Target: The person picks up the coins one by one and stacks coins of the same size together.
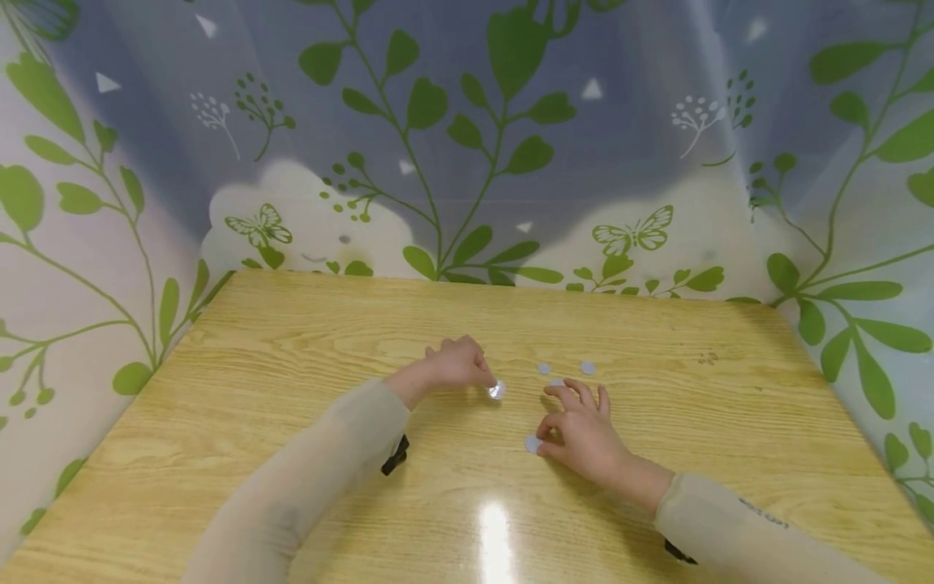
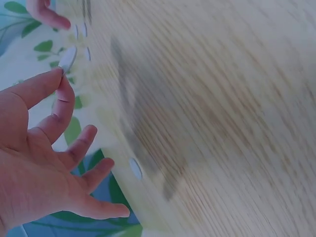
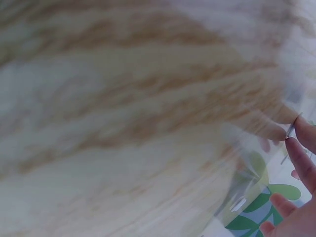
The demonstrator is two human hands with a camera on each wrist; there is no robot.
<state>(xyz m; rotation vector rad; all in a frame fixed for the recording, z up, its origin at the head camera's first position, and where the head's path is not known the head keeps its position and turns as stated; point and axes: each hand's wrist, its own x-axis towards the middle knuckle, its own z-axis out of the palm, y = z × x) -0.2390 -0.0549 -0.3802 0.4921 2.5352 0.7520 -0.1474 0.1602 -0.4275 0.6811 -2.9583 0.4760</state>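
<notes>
1. Now, at the left hand (image 1: 454, 362), a pinch is held: a shiny disc (image 1: 496, 391) is clamped between thumb and forefinger, with the other fingers spread away from it. From the left wrist view it appears to be held up off the wooden table (image 1: 219, 357).

2. Over on the right, a second pinch is matched to the first: a pale disc (image 1: 533, 444) is caught by its edge between the fingertips of the right hand (image 1: 589, 442). Whether the wood is touched by it cannot be told.

3. Just past the right hand, three more are seen lying flat: a small disc (image 1: 544, 369), an outer disc (image 1: 587, 368) and a half-covered disc (image 1: 556, 382), partly screened by the raised fingers.

4. And down in the left wrist view, a lone disc (image 2: 136, 168) is shown on the table near the spread fingers; whether it is counted among those three cannot be told.

5. As for progress, the work is judged to be partway: two discs have been taken up, one per hand, and are kept apart. Nothing is seen stacked or joined, and the discs on the wood seem left to be handled.
</notes>
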